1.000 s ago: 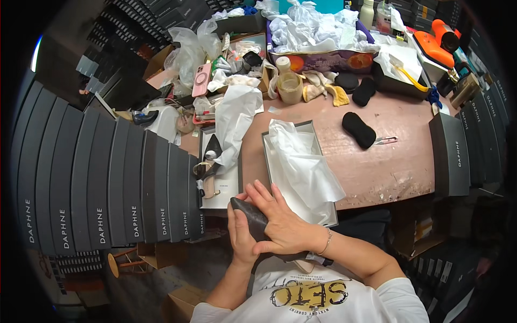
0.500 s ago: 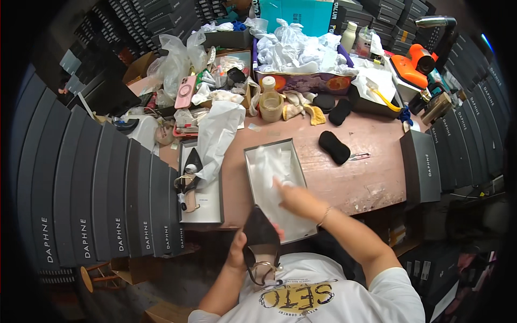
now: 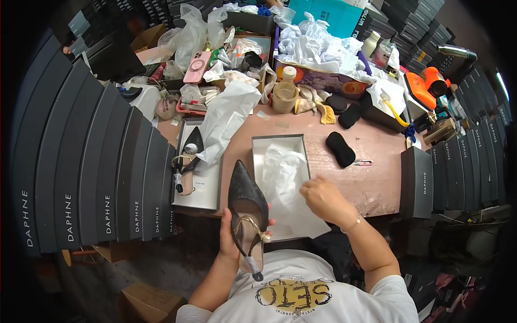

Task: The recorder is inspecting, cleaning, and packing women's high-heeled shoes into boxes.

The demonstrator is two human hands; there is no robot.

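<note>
My left hand (image 3: 230,237) holds a black pointed high-heel shoe (image 3: 247,203) with a gold strap, toe pointing away from me, at the table's near edge. My right hand (image 3: 322,200) rests on white tissue paper (image 3: 286,185) that lines an open grey shoe box (image 3: 280,141) and hangs over its near side. The fingers pinch the paper's right part. The shoe sits just left of the box.
A second open box (image 3: 200,196) at left holds another black shoe (image 3: 189,151) and white paper. Stacked dark shoe boxes (image 3: 97,161) line the left and right (image 3: 431,177). A black pad (image 3: 340,149), tape roll (image 3: 284,97), phone (image 3: 194,67) and bags clutter the far table.
The shoe, earlier clasped in both hands near my chest, now stands up in my left hand alone. My right hand has moved onto the tissue paper in the box.
</note>
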